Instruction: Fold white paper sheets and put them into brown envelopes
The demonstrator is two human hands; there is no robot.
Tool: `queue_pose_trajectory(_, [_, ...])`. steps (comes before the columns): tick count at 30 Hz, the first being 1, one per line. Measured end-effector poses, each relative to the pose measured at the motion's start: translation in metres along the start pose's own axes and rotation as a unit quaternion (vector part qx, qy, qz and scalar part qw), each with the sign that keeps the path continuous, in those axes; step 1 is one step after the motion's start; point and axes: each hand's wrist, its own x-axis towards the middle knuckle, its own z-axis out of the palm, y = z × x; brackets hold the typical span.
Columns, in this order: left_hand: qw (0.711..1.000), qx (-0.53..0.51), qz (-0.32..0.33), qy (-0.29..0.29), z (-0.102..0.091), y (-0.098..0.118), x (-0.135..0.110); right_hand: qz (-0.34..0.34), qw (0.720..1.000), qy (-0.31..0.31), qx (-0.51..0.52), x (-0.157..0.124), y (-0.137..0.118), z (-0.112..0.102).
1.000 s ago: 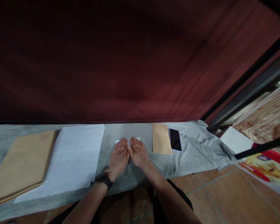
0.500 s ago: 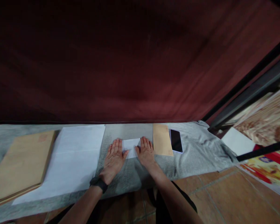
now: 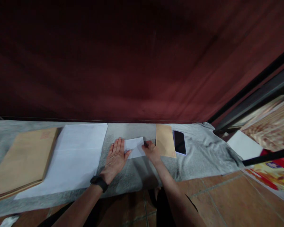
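Observation:
A small folded white paper lies on the grey cloth between my hands. My left hand rests flat and open on the cloth, its thumb touching the paper's left edge; a black watch sits on that wrist. My right hand has its fingers curled and pinched on the paper's right edge, lifting it slightly. A tan envelope lies just right of my right hand.
A dark phone lies beside the envelope. Large white sheets and a stack of brown envelopes lie to the left. A dark red curtain hangs behind. Tiled floor, a white sheet and a colourful print lie to the right.
My hands lay together flat on the paper, then slid apart to its sides. Now my right hand has curled and pinched the paper's right edge; the left stays flat.

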Motion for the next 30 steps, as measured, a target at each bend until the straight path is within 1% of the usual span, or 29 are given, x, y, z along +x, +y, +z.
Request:
queue_pose_trajectory(3, [1.000, -0.007, 0.004, 0.000, -0.002, 0.000, 0.000, 0.014, 0.997, -0.037, 0.072, 0.004, 0.002, -0.004])
queue_pose_trajectory(6, [1.000, -0.019, 0.004, 0.005, -0.011, 0.003, 0.002, 0.007, 0.992, -0.059, 0.114, 0.007, 0.001, -0.009])
queue_pose_trajectory(8, [0.999, -0.042, 0.034, 0.006, -0.022, 0.008, 0.002, 0.001, 0.987, -0.065, 0.150, 0.008, -0.002, -0.014])
queue_pose_trajectory(10, [0.994, -0.077, 0.083, 0.002, -0.034, 0.015, 0.002, -0.006, 0.975, -0.067, 0.213, 0.008, -0.008, -0.019])
queue_pose_trajectory(11, [0.991, -0.096, 0.098, 0.002, -0.040, 0.018, 0.001, -0.010, 0.962, -0.071, 0.263, 0.007, -0.011, -0.022])
queue_pose_trajectory(13, [0.987, -0.132, 0.090, 0.013, -0.049, 0.023, 0.001, -0.022, 0.924, -0.081, 0.373, 0.003, -0.019, -0.026])
queue_pose_trajectory(15, [0.982, -0.180, 0.048, 0.038, -0.055, 0.024, 0.004, -0.034, 0.881, -0.098, 0.461, -0.002, -0.027, -0.029])
queue_pose_trajectory(17, [0.963, -0.260, -0.004, 0.065, -0.057, 0.022, 0.008, -0.038, 0.857, -0.113, 0.502, -0.006, -0.032, -0.029])
queue_pose_trajectory(18, [0.945, -0.315, -0.040, 0.076, -0.057, 0.021, 0.010, -0.032, 0.851, -0.110, 0.512, -0.007, -0.033, -0.027])
queue_pose_trajectory(19, [0.918, -0.378, -0.084, 0.080, -0.057, 0.019, 0.013, -0.017, 0.853, -0.100, 0.511, -0.007, -0.033, -0.025])
queue_pose_trajectory(20, [0.882, -0.446, -0.131, 0.077, -0.057, 0.018, 0.015, 0.008, 0.862, -0.085, 0.500, -0.006, -0.033, -0.023])
queue_pose_trajectory(21, [0.836, -0.514, -0.178, 0.070, -0.056, 0.018, 0.016, 0.040, 0.872, -0.070, 0.482, -0.006, -0.031, -0.019])
queue_pose_trajectory(22, [0.783, -0.580, -0.219, 0.059, -0.056, 0.018, 0.016, 0.074, 0.880, -0.064, 0.466, -0.006, -0.029, -0.016])
queue_pose_trajectory(23, [0.726, -0.639, -0.248, 0.045, -0.057, 0.020, 0.016, 0.101, 0.880, -0.075, 0.458, -0.007, -0.027, -0.012])
queue_pose_trajectory(24, [0.672, -0.691, -0.263, 0.029, -0.057, 0.022, 0.014, 0.115, 0.874, -0.101, 0.461, -0.007, -0.026, -0.009])
queue_pose_trajectory(25, [0.624, -0.733, -0.269, 0.013, -0.058, 0.024, 0.013, 0.115, 0.862, -0.137, 0.474, -0.009, -0.025, -0.006])
queue_pose_trajectory(26, [0.584, -0.765, -0.272, -0.003, -0.058, 0.027, 0.010, 0.102, 0.851, -0.167, 0.488, -0.010, -0.024, -0.003])
queue_pose_trajectory(27, [0.553, -0.786, -0.273, -0.020, -0.058, 0.030, 0.008, 0.085, 0.845, -0.184, 0.495, -0.011, -0.024, -0.001])
queue_pose_trajectory(28, [0.533, -0.800, -0.274, -0.037, -0.059, 0.033, 0.005, 0.069, 0.852, -0.182, 0.486, -0.012, -0.024, 0.000])
queue_pose_trajectory(29, [0.520, -0.806, -0.276, -0.053, -0.059, 0.035, 0.002, 0.059, 0.869, -0.166, 0.462, -0.011, -0.024, 0.001])
queue_pose_trajectory(30, [0.515, -0.808, -0.279, -0.068, -0.058, 0.036, 0.000, 0.053, 0.890, -0.142, 0.429, -0.010, -0.024, 0.002])
